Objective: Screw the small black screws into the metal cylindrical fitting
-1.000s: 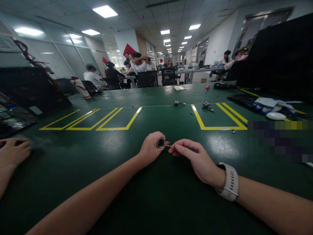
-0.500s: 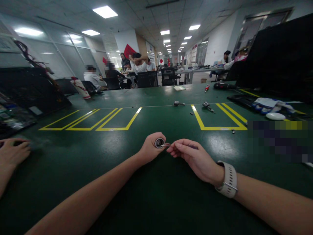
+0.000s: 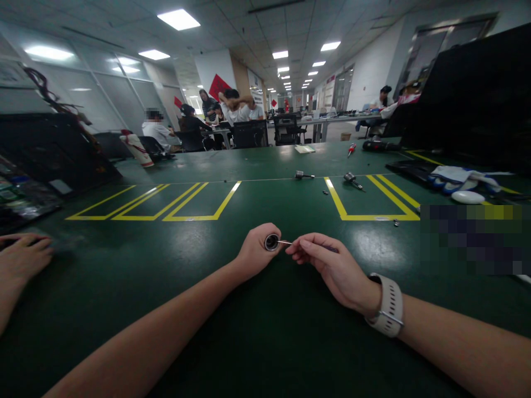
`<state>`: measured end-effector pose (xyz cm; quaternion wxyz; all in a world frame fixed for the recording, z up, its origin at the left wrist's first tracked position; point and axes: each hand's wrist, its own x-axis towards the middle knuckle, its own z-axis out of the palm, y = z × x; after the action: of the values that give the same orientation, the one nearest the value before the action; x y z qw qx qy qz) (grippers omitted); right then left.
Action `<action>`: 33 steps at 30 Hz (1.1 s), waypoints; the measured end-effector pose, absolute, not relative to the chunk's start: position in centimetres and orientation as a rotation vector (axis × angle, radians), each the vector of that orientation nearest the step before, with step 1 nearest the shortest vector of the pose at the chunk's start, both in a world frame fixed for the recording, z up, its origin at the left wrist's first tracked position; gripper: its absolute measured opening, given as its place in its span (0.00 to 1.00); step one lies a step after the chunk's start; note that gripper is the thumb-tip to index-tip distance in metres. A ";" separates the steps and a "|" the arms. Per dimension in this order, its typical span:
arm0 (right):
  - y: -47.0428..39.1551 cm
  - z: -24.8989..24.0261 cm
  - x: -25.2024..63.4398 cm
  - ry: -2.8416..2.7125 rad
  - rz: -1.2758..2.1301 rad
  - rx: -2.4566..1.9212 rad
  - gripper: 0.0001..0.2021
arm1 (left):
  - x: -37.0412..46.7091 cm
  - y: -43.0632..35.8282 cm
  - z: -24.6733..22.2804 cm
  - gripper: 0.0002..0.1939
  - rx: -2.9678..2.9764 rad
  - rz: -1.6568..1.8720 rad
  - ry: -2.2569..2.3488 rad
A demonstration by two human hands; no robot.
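My left hand (image 3: 256, 251) is wrapped round a round metal part (image 3: 271, 242), its hollow open end facing me. Between the fingertips of my right hand (image 3: 321, 260) is a thin tool with a dark handle (image 3: 332, 249). Its slim metal tip (image 3: 284, 242) points left, at the rim of the round part. Both hands are above the green table (image 3: 265, 342), and a pale watch strap is on my right wrist. Further back lie a metal piece with a shaft (image 3: 304, 175) and a similar one (image 3: 353, 181).
Small bits (image 3: 396, 223) lie at the right, near yellow tape outlines (image 3: 373, 218). Behind are a red screwdriver (image 3: 352, 149), a dark power tool (image 3: 379, 146) and gloves (image 3: 460, 179). Another person's hand (image 3: 27, 257) rests at the far left.
The tool's tip has moved from inside the round part's opening to its right rim, as my right hand shifted slightly right. My left hand still grips the part.
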<state>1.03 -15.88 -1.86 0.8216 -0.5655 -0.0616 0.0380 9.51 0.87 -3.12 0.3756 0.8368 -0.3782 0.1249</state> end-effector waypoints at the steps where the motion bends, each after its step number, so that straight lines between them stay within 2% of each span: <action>1: -15.9 -1.9 1.1 -0.124 0.082 -1.187 0.07 | 9.5 0.9 -3.1 0.08 2.163 0.334 -0.977; 7: -16.2 -2.2 1.4 -0.093 0.055 -1.124 0.07 | 9.4 0.9 -3.0 0.07 2.245 0.372 -0.967; 19: -16.0 -2.0 1.0 -0.210 -0.015 -1.424 0.08 | 9.3 1.0 -2.8 0.06 2.413 0.391 -1.161; 33: -16.5 -2.1 1.0 -0.125 -0.136 -1.467 0.10 | 9.3 1.0 -2.8 0.07 2.450 0.344 -1.169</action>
<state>0.97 -16.48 -2.10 0.7391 -0.6683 -0.0570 -0.0622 9.32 0.95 -2.76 0.2012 0.8770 -0.4186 0.1232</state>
